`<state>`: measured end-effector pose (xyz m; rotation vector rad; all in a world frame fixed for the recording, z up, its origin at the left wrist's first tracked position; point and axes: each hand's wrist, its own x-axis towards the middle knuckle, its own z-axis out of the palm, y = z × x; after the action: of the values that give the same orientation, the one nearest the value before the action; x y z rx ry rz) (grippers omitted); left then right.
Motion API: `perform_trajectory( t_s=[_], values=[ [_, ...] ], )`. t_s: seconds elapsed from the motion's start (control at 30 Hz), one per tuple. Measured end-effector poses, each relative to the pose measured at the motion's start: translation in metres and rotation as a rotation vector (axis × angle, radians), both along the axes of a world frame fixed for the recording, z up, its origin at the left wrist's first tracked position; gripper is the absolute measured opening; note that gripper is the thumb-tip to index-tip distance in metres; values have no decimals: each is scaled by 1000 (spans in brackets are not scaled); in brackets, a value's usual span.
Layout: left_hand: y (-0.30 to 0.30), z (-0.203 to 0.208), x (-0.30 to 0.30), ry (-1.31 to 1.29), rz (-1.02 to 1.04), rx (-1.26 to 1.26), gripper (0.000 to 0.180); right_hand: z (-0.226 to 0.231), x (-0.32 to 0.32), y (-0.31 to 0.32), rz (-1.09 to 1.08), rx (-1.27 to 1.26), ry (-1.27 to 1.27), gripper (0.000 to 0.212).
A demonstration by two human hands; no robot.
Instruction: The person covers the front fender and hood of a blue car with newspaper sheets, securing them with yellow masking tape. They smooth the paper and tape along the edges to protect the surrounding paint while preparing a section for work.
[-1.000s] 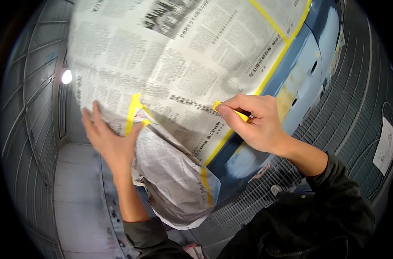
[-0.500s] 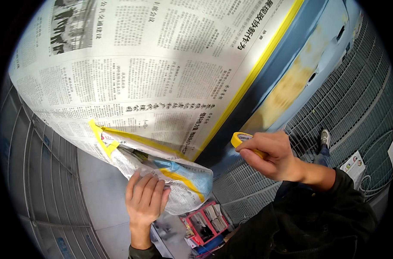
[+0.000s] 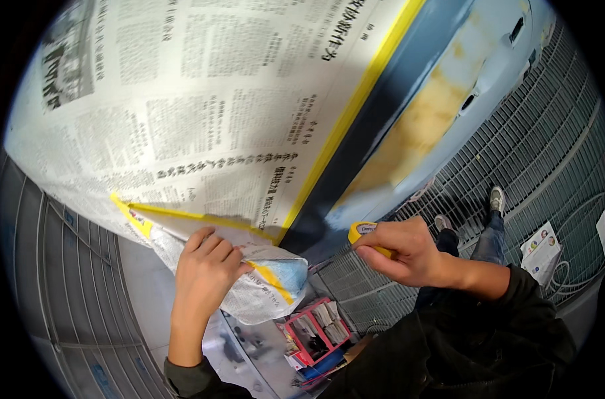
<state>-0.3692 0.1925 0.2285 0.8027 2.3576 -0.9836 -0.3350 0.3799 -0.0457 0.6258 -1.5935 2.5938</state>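
Note:
My right hand (image 3: 408, 253) is closed round a roll of yellow masking tape (image 3: 357, 233), held off the blue-grey car body panel (image 3: 389, 100). Newspaper (image 3: 209, 120) covers most of the panel, its right edge fixed by a long yellow tape strip (image 3: 345, 130). At the lower end a loose newspaper flap (image 3: 259, 302), with yellow tape and a light-blue patch on it, hangs away from the body. My left hand (image 3: 206, 266) has its fingers bent over this flap and grips it; the thumb side is partly hidden.
Patches of tan filler (image 3: 428, 123) show on the bare panel. Metal floor grating (image 3: 541, 139) lies to the right, with a white printed sheet (image 3: 541, 253) and a pale hose (image 3: 578, 266). A red compartment tray (image 3: 315, 332) with papers stands below. A slatted grey surface (image 3: 56, 266) runs along the left.
My left hand has moved up and onto the newspaper flap, covering the gap that showed between flap and panel. The view has shifted, and both feet now show on the grating.

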Motion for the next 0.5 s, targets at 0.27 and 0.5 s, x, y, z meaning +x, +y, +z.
perform_trajectory(
  t_s=[0.27,0.5],
  values=[
    [-3,5,4,173,-137,171,26,-26,0,5,-10,68,-83,6],
    [-112,39,98,977,82,559,20,26,-7,12,74,154,-48,20]
  ],
)
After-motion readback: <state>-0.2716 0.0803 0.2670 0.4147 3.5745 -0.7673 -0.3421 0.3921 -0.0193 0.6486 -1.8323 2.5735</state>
